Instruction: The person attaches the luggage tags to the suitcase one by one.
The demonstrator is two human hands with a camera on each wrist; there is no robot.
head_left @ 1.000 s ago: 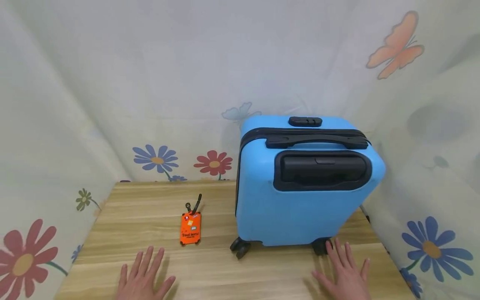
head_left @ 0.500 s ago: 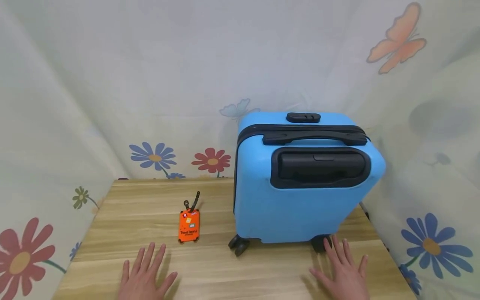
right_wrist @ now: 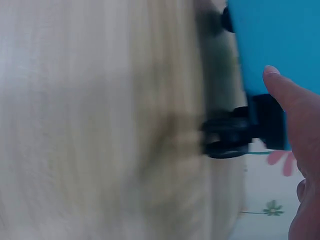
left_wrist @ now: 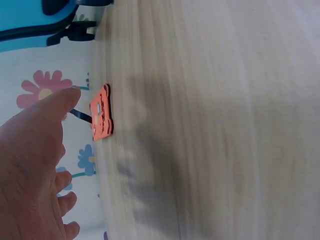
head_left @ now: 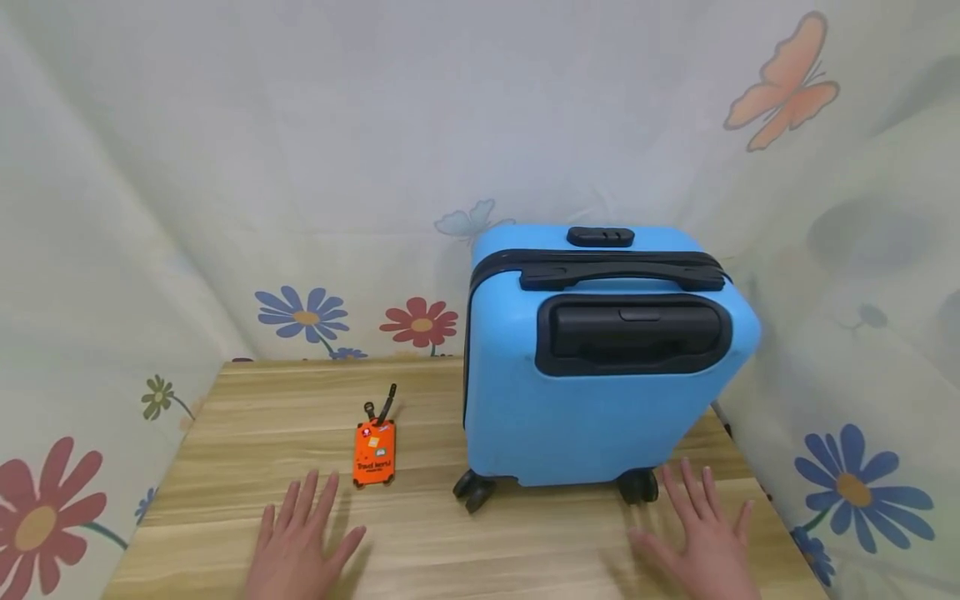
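Observation:
A blue suitcase [head_left: 585, 429] with a black handle and black wheels stands upright on the wooden table [head_left: 480, 558], right of centre. To its left lies an orange luggage tag [head_left: 374, 452] with a black strap. My left hand [head_left: 296, 546] is held over the table in front of the tag, fingers spread and nothing in it; the left wrist view shows its shadow on the wood. Near the suitcase's front right wheel [head_left: 637, 486], my right hand [head_left: 701, 542] hovers with spread fingers and holds nothing. The right wrist view shows its thumb [right_wrist: 285, 90] in front of the suitcase.
A pale curtain [head_left: 300, 167] printed with flowers and butterflies hangs behind the table and along both sides. The suitcase stands close to the back and right side of the curtain.
Both hands have shifted slightly forward and to the right over the table. The suitcase and the luggage tag stay in place; the head view has moved a little.

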